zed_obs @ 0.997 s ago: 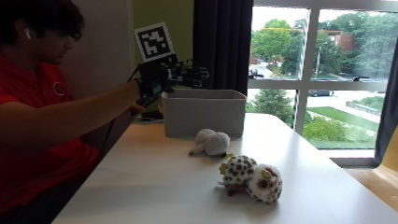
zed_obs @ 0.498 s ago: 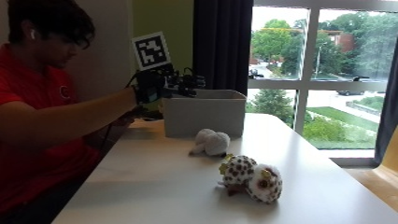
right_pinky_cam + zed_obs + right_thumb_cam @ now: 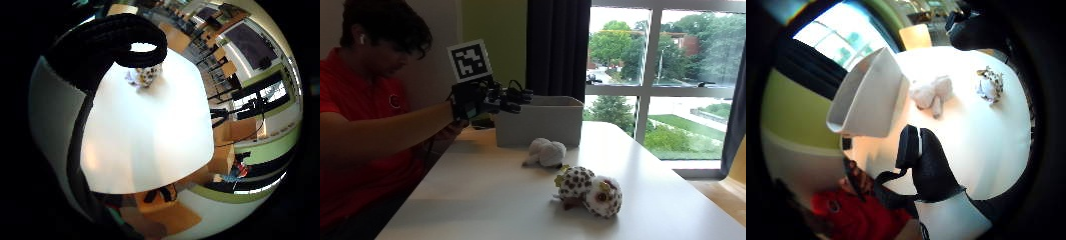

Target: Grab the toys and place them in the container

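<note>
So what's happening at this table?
A person in a red shirt holds their black-gloved right hand up beside the rim of a grey fabric container, with nothing visibly in it. A white plush toy and a spotted plush owl lie on the white table, not yet picked up.

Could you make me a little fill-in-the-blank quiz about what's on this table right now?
1. The spotted owl toy lies on the ____.
2. The white plush toy lies between the owl and the grey ____.
3. The gloved right hand is raised beside the container and holds ____.
4. Toys lying on the table: ____.

Missing words: table; container; nothing; two
</note>
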Motion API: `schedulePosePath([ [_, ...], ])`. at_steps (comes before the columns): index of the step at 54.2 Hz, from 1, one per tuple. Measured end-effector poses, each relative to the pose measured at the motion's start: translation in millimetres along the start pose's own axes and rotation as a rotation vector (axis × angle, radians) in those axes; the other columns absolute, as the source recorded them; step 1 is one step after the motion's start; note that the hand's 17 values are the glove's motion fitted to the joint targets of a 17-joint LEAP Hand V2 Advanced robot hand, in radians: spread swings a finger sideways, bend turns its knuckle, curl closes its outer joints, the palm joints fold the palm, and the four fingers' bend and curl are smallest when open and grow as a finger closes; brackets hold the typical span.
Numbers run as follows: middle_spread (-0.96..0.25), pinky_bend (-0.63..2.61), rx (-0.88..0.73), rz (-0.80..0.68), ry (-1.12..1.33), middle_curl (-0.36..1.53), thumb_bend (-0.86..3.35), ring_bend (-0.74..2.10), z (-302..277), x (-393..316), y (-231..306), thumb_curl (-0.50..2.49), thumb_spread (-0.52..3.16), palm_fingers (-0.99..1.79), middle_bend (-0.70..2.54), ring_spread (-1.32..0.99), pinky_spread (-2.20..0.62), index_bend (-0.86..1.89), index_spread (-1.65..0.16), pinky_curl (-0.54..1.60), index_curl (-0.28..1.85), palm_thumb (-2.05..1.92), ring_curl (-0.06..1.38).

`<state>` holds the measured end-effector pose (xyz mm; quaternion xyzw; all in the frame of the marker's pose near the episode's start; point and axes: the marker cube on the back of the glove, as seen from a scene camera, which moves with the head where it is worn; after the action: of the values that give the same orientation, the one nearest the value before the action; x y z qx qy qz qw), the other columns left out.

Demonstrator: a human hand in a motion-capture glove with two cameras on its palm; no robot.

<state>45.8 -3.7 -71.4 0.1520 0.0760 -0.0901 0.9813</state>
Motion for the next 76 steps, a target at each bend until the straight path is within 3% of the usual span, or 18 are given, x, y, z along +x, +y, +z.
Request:
schedulePosePath([
  [7, -0.15, 0.96, 0.009, -0.033, -0.013, 0.27, -0.02, 0.27, -6.9, -0.3, 12.8, 0.33, 1.26, 0.11, 0.17, -0.13, 0.01, 0.37, -0.43, 0.33, 0.48, 0.01, 0.32],
  [34, -0.15, 0.94, -0.03, 0.069, -0.022, 0.27, -0.02, 0.27, 14.8, 1.0, 42.9, 0.33, 1.26, 0.11, 0.17, -0.13, 0.01, 0.37, -0.43, 0.33, 0.48, 0.0, 0.33],
  [41, -0.15, 0.94, -0.036, -0.163, -0.006, 0.27, -0.02, 0.27, 16.7, 0.6, 51.5, 0.33, 1.26, 0.11, 0.17, -0.14, 0.01, 0.37, -0.43, 0.32, 0.48, 0.0, 0.33],
  [47, -0.15, 0.94, -0.04, 0.001, 0.012, 0.27, -0.02, 0.27, 16.4, -0.2, 43.3, 0.33, 1.26, 0.11, 0.17, -0.14, 0.01, 0.37, -0.43, 0.33, 0.48, 0.0, 0.33],
  [59, -0.15, 0.94, -0.064, 0.023, 0.019, 0.27, -0.02, 0.27, 15.1, -1.2, 30.3, 0.33, 1.26, 0.11, 0.17, -0.14, 0.02, 0.38, -0.43, 0.33, 0.48, 0.0, 0.33],
  [64, -0.15, 0.93, -0.097, -0.098, 0.011, 0.27, -0.02, 0.26, 18.6, -4.6, 26.9, 0.33, 1.26, 0.11, 0.17, -0.14, 0.01, 0.38, -0.43, 0.33, 0.48, 0.0, 0.33],
  [70, -0.15, 0.93, -0.135, 0.007, -0.022, 0.27, -0.02, 0.27, 28.2, -7.8, 9.2, 0.33, 1.26, 0.11, 0.17, -0.14, 0.01, 0.37, -0.42, 0.32, 0.48, -0.01, 0.33],
  [76, -0.15, 0.93, -0.154, 0.011, -0.008, 0.28, -0.02, 0.26, 40.0, -9.3, -10.2, 0.33, 1.25, 0.11, 0.17, -0.14, 0.02, 0.36, -0.43, 0.33, 0.47, 0.0, 0.33],
])
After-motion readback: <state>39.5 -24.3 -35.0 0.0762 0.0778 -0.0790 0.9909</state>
